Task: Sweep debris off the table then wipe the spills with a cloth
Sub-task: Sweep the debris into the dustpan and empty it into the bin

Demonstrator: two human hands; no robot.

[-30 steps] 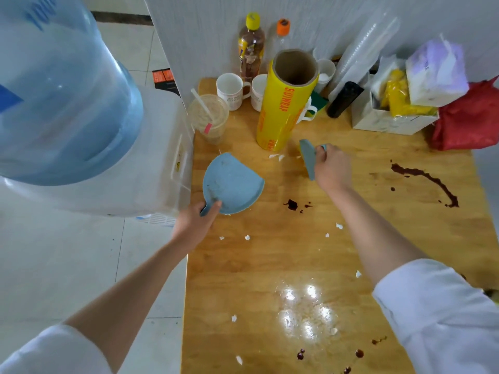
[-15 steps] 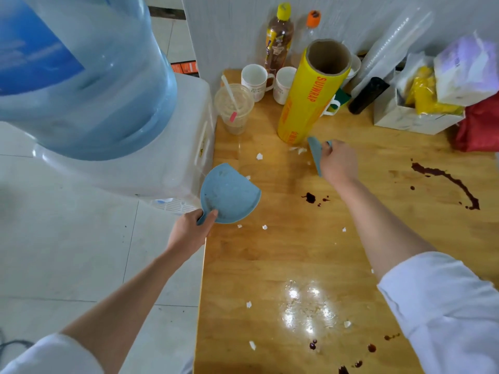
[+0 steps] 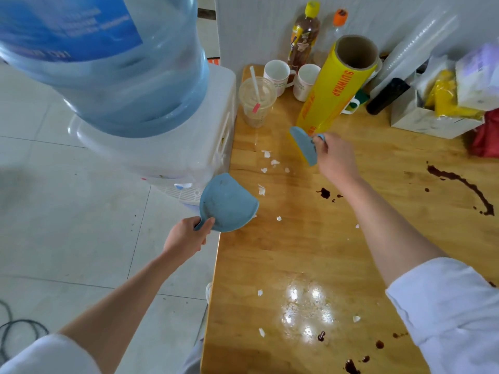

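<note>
- Left hand [image 3: 186, 238] grips the dustpan [image 3: 228, 203] at the tabletop [image 3: 270, 260] edge.
- Right hand [image 3: 336, 157] fingers pinch the brush [image 3: 303, 145].
- Better to sweep the scraps [image 3: 270, 161] slowly toward the pan, avoiding the spills [image 3: 324, 193].

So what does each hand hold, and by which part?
Left hand grips the blue plastic dustpan by its near handle end. Right hand grips the small blue brush by its handle.

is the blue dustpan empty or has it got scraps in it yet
Empty: the blue dustpan in the left hand shows only bare blue inside, while the white paper scraps lie on the wooden table.
</note>
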